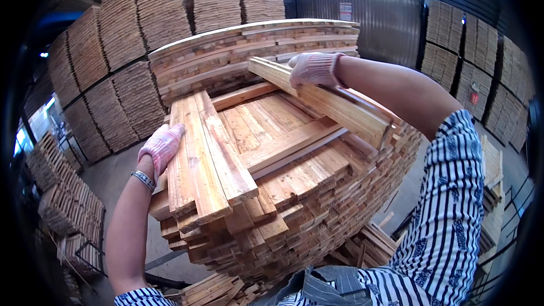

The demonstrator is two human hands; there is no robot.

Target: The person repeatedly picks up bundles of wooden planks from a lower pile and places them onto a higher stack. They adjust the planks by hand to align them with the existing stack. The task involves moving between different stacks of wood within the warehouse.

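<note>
My right hand (313, 69), in a pink knit work glove, is closed over the far part of a few narrow wooden boards (334, 102) standing on edge. These slant across the right side of a large lumber stack (317, 215). At the left, my left hand (162, 144), gloved alike, grips the outer edge of several wooden planks (201, 158) lying side by side. Its fingers are partly hidden against the wood. Between the two groups, crosspieces (294, 144) lie over a layer of flat boards (255, 122).
A higher pile of boards (255, 45) rises behind the stack. Tall lumber stacks (147, 11) line the left and back, with more stacks (473, 68) at the right. Loose wood pieces (368, 243) lie low beside the stack. A grey corrugated panel (374, 17) stands at the back.
</note>
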